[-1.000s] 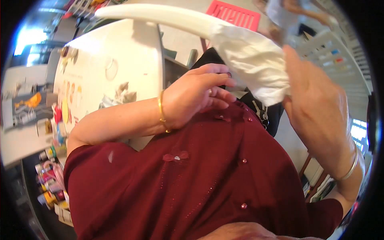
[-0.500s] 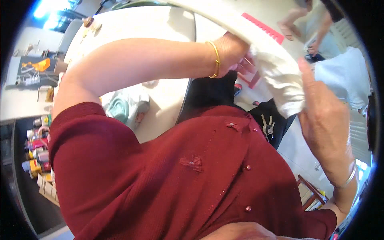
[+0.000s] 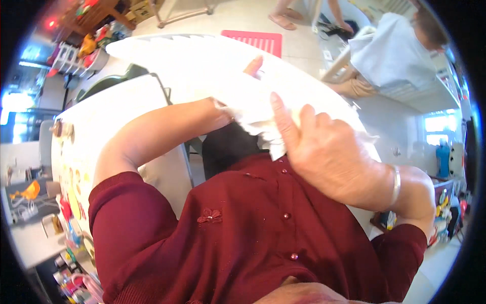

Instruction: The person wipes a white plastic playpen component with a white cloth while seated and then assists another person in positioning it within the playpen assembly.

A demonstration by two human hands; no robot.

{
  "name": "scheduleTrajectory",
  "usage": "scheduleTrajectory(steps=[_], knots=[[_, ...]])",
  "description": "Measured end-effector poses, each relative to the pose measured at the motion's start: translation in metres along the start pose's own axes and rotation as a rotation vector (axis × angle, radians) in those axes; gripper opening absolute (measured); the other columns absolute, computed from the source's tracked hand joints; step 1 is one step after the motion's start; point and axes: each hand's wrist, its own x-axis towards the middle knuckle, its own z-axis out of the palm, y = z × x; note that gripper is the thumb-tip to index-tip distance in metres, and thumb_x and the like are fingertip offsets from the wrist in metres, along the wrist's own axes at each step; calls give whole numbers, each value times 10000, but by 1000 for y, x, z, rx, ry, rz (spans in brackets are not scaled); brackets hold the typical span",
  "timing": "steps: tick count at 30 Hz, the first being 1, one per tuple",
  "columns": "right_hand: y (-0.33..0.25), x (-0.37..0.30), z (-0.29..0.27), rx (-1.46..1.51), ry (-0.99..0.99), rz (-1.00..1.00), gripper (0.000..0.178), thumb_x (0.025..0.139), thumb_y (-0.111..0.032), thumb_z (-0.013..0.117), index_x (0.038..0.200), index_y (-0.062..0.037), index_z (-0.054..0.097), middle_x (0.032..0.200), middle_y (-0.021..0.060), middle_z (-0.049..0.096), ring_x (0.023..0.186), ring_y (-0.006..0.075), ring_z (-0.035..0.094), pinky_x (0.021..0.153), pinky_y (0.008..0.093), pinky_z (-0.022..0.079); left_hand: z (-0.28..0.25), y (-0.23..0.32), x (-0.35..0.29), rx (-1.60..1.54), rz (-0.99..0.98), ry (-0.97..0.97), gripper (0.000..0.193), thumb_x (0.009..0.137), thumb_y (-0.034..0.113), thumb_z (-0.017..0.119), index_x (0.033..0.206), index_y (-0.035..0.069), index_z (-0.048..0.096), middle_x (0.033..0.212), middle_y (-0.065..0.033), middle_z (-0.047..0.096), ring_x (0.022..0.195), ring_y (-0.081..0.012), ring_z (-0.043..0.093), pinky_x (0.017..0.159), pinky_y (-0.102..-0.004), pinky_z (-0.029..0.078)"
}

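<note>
A large white cloth (image 3: 283, 86) with a ruffled edge spreads in front of my chest, so bright that its folds are partly washed out. My left hand (image 3: 253, 66) reaches under it; the wrist passes in at the ruffled edge, and only the thumb and a bit of finger show, closed on the fabric. On the near side, my right hand (image 3: 329, 157) is curled over the cloth, index finger extended along it. A long white curved shape (image 3: 136, 48) with a scalloped far edge runs on to the left; I cannot tell whether it belongs to the cloth.
A pale table (image 3: 96, 106) stands at left, with a dark green chair (image 3: 114, 80) behind it. Beyond the cloth lies a pink slatted mat (image 3: 260, 43) on the floor. At upper right is a person in a light blue shirt (image 3: 392, 53), with another person's leg and hand nearby.
The view has swung round. The white cloth now spreads wider across the front, my left hand has gone mostly under it, and my right hand has moved inward toward my left.
</note>
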Motion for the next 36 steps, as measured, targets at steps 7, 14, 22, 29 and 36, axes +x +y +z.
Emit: scheduleTrajectory(steps=[7,14,22,29,36], knots=[[-9,18,23,639,172,85,589,683,-147,620,1238,9,499,1162,136,514,876,245,534,674,305,500,-1,10,3,128,-13,360,312,879,280,520,1021,10,588,998,-137,623,938,-260,589,876,-363,469],[4,52,130,1091,113,26,384,929,-224,415,1249,-30,498,1287,173,469,1341,406,220,1099,463,204,30,0,0,502,78,659,312,898,334,480,1009,70,605,913,-91,655,819,-209,627,801,-334,493],[5,59,156,877,405,161,310,837,-180,536,1104,-32,583,1213,122,545,1228,351,409,1011,438,359,-5,13,1,90,-205,251,580,896,567,422,1208,86,507,1099,-136,599,939,-233,618,853,-371,490],[42,24,152,1529,-117,428,289,885,-135,518,1142,-13,567,1043,112,619,937,203,586,849,312,454,6,-1,1,70,4,485,508,862,508,558,1116,70,513,1060,-106,596,1022,-244,581,878,-387,504],[28,-4,144,986,42,291,392,848,-246,613,1176,-39,554,926,147,605,795,307,597,686,360,486,17,-5,2,183,-53,430,417,886,499,527,1032,109,529,1012,-73,605,869,-168,587,600,-265,526]])
